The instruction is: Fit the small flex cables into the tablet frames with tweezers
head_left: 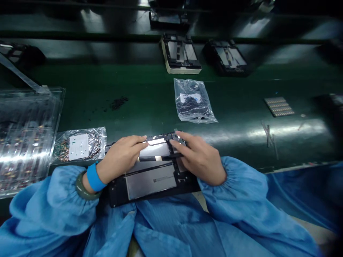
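An opened tablet lies tilted close to my body at the bench's front edge, its silvery battery panels and dark circuit parts exposed. My left hand closes on the far edge at its left side, thumb and index finger pressed together near the top strip. On the right, my right hand holds the same far edge between index finger and thumb, beside a small dark circuit section. My palms and wrists cover both sides of the tablet. Whether either hand also pinches a small part cannot be made out.
Left of the tablet lie a plastic bag of small parts and a clear tray. Ahead are a bag of black pieces, loose black bits and device stacks. Tweezers and a chip-like panel sit right.
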`<state>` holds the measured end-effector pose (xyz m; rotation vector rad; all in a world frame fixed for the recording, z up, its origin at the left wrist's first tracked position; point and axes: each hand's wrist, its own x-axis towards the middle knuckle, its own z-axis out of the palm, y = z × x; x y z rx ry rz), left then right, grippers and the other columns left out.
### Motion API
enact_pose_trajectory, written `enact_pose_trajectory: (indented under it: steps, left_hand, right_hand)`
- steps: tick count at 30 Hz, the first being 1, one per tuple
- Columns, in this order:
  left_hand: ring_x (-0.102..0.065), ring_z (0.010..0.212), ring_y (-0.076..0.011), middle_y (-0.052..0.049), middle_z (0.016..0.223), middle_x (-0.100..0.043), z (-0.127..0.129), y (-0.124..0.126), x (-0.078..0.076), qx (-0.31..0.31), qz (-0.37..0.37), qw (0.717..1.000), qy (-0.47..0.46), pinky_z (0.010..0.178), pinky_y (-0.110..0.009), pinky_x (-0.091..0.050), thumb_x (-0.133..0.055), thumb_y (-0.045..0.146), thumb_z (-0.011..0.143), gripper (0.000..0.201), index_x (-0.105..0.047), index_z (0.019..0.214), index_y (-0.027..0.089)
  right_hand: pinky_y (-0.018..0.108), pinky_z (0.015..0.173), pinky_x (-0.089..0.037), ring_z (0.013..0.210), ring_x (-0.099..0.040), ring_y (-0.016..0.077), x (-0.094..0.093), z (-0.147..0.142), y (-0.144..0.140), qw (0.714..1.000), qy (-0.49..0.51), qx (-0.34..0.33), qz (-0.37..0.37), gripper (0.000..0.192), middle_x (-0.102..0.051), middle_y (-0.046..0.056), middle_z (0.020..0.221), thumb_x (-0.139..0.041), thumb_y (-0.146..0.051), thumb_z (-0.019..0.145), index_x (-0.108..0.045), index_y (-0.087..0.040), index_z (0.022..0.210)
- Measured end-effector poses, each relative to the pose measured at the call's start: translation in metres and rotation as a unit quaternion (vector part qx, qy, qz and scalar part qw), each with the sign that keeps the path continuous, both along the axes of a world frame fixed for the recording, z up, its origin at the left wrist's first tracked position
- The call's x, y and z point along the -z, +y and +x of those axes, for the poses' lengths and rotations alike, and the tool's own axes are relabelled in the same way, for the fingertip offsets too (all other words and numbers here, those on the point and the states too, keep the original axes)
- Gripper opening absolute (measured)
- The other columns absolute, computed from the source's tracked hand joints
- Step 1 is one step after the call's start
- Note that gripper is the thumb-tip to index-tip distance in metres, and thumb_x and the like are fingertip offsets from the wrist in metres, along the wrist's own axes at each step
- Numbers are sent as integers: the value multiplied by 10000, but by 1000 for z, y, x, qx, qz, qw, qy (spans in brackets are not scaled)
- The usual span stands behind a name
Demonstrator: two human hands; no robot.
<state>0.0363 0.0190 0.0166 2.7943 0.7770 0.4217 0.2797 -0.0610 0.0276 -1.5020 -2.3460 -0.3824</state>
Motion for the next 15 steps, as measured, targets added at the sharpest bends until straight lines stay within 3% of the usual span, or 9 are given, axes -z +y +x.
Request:
enact_pose_trajectory:
  steps: [3, 7, 9, 12, 15]
  left_hand:
    - [-603, 1026, -216, -124, 1129, -624, 8, 5, 0, -72, -75, 994, -26, 856, -343, -511, -413, 273, 949, 303, -544, 1172, 116]
    - [-601, 843, -228, -97, 944, -606, 17, 13, -6, -131, -126, 982, 51, 749, -364, -498, -416, 390, 934, 317, -601, 942, 132]
    - [-591, 808, -217, -72, 904, -604, 14, 18, -15, -159, -162, 973, 42, 694, -338, -475, -438, 422, 910, 305, -599, 859, 168]
    - [-565, 688, -179, -29, 744, -579, 0, 28, -33, -259, -232, 935, -68, 607, -294, -440, -501, 465, 847, 293, -573, 769, 193]
    - [-473, 468, -132, 24, 557, -483, -11, 39, -46, -354, -392, 817, -229, 465, -265, -388, -531, 500, 795, 294, -520, 738, 211]
  right_hand:
    - [333, 779, -526, 938, -641, 225, 8, 11, -15, 980, 137, 140, -18, 229, -667, 132, 1080, -526, -239, 894, -649, -145, 1062]
    - [381, 740, -529, 859, -652, 248, 25, 23, -26, 909, 271, 250, -192, 357, -684, 94, 932, -478, -485, 882, -633, -190, 1011]
    - [358, 695, -526, 792, -640, 222, 27, 29, -28, 849, 371, 263, -268, 407, -671, 71, 888, -500, -556, 837, -608, -206, 1016]
    - [257, 476, -432, 497, -502, 124, 23, 36, -31, 720, 529, 251, -373, 477, -556, -26, 629, -535, -589, 812, -545, -238, 1135]
    - [202, 377, -269, 382, -312, 66, 17, 39, -33, 608, 640, 192, -429, 560, -398, -87, 512, -583, -579, 799, -488, -260, 1249]
